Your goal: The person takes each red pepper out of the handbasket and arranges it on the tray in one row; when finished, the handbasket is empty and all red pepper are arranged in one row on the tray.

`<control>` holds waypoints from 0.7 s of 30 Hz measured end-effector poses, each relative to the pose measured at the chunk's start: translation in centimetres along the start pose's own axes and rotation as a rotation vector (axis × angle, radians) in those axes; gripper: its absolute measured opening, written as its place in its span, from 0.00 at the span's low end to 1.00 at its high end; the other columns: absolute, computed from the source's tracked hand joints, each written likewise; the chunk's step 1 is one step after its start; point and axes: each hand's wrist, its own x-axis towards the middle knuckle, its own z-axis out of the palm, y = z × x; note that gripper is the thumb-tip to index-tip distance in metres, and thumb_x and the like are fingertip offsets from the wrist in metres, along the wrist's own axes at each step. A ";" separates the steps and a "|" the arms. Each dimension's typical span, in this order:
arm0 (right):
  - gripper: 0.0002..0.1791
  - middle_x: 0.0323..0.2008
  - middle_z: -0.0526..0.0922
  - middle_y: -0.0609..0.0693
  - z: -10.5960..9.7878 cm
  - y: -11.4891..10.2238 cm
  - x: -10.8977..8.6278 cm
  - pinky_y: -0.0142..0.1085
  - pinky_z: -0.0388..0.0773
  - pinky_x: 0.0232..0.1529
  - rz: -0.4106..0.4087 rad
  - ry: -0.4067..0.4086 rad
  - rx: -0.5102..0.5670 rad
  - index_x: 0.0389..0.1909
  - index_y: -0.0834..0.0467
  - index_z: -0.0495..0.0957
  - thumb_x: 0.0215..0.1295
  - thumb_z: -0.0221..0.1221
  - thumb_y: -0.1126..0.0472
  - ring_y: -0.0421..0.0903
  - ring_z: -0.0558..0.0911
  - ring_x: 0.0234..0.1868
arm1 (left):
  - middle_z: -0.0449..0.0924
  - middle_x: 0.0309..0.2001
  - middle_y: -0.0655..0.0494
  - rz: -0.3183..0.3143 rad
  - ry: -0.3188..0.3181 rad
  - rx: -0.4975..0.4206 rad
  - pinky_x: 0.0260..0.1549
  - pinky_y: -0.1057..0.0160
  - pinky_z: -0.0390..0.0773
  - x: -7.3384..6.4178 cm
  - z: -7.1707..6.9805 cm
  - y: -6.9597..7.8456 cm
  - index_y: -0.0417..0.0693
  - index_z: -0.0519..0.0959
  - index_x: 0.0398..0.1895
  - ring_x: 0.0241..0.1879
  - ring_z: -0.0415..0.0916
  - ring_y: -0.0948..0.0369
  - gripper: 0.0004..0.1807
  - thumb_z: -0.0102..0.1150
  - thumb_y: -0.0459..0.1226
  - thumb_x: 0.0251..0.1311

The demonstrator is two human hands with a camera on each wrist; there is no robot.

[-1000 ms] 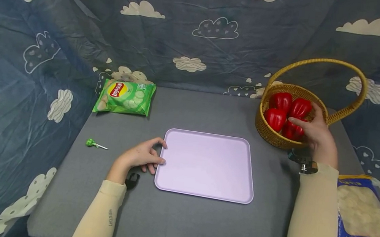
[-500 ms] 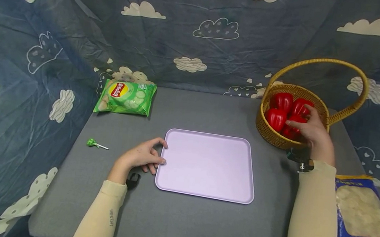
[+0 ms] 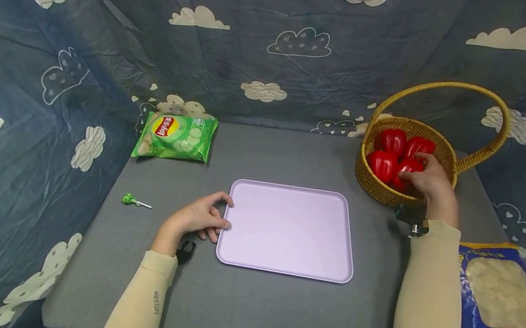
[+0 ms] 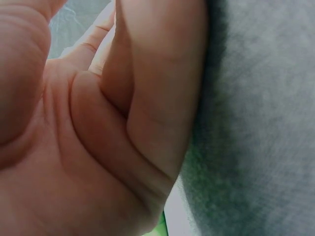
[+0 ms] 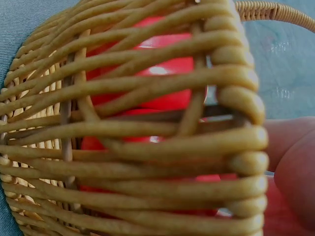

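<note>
My right hand reaches over the front right of a wicker basket. Its thumb and fingers grip the nearest right red bell pepper, which sits low among several others, such as the front left pepper. In the right wrist view the basket wall covers most of the peppers, and only part of the hand shows past the rim. At the left edge of a pale purple tray, my left hand touches the rim with thumb and index finger, the other fingers bent loosely beside it.
A green chip bag lies at the back left, and a green lollipop is left of my left hand. A blue and yellow pasta bag lies at the right edge. The basket's tall handle arches above the peppers.
My right hand has drawn slightly left and closed its fingers in around the front right pepper. The left hand and tray keep their places; the head view has shifted slightly.
</note>
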 end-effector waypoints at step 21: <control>0.47 0.83 0.48 0.73 0.8 -0.5 -0.4 0.70 0.63 0.75 0.054 0.035 -0.049 0.86 0.55 0.43 0.77 0.60 0.51 0.76 0.54 0.78 | 0.85 0.26 0.51 0.001 -0.004 0.008 0.17 0.65 0.78 0.0 0.1 0.0 0.57 0.71 0.64 0.20 0.86 0.59 0.28 0.73 0.38 0.65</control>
